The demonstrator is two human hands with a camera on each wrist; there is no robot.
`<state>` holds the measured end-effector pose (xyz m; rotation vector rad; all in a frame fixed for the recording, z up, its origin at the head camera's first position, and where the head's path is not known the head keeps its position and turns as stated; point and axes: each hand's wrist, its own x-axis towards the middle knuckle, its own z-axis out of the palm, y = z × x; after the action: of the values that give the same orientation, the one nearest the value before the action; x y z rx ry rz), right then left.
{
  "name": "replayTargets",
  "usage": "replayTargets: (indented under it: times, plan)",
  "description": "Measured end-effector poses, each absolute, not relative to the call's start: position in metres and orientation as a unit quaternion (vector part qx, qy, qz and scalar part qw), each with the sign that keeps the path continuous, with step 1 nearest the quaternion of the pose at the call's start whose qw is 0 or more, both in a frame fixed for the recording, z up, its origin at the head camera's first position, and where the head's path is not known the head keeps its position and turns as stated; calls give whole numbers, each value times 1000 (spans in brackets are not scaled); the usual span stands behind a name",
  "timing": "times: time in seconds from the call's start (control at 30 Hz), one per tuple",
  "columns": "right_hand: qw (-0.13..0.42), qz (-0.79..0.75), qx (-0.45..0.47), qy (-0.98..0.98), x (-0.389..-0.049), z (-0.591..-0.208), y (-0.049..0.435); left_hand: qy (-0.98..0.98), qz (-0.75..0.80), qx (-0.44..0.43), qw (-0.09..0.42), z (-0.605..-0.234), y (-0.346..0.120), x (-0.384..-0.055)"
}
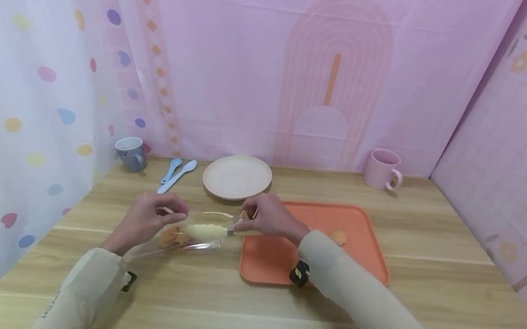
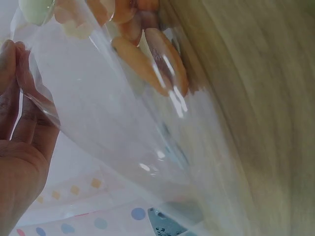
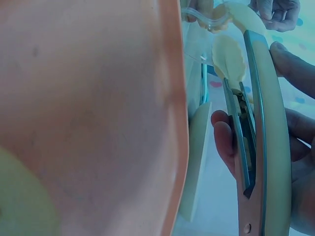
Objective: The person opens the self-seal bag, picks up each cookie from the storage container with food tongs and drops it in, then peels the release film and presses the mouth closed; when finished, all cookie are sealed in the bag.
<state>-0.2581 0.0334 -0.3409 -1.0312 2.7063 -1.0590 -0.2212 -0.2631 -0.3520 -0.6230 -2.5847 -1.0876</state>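
My left hand (image 1: 151, 220) pinches the edge of a clear plastic bag (image 2: 103, 98) and holds its mouth up. Inside lie several orange-brown pastries (image 2: 157, 64), seen blurred through the film. My right hand (image 1: 269, 219) grips a pair of cream-and-metal food tongs (image 3: 270, 132), whose pale scalloped tips (image 1: 205, 231) reach left into the bag. The tongs' arms stand apart in the right wrist view; whether a pastry is between the tips I cannot tell. Beneath my right forearm is an orange tray (image 1: 267, 264) with a small golden pastry (image 1: 338, 237) on it.
Behind the hands stand a beige plate (image 1: 237, 177), two light blue spoons (image 1: 177, 177) and a grey mug (image 1: 131, 154) at the left. A pink mug (image 1: 382, 169) is at the back right, near the curtain.
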Motion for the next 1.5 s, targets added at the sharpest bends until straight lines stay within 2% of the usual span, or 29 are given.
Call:
replayTargets:
  times: [0.6,0.73,0.97,1.5]
  plan:
    - [79,-380,-291,875,-271,-339,60,-893,-364,-217,150,-354,-264,-223]
    - [62,-359,-311,878,-268,-339,70,-897,-361,-210,144,-353,-264,-221]
    - [-18,-234,-397,888,-256,-327,64,-894,-358,-221,154,-353,-263,-222]
    - [-11,-212,-369,905,-254,-337,38,-885,-365,-244,154,-359,-257,-223]
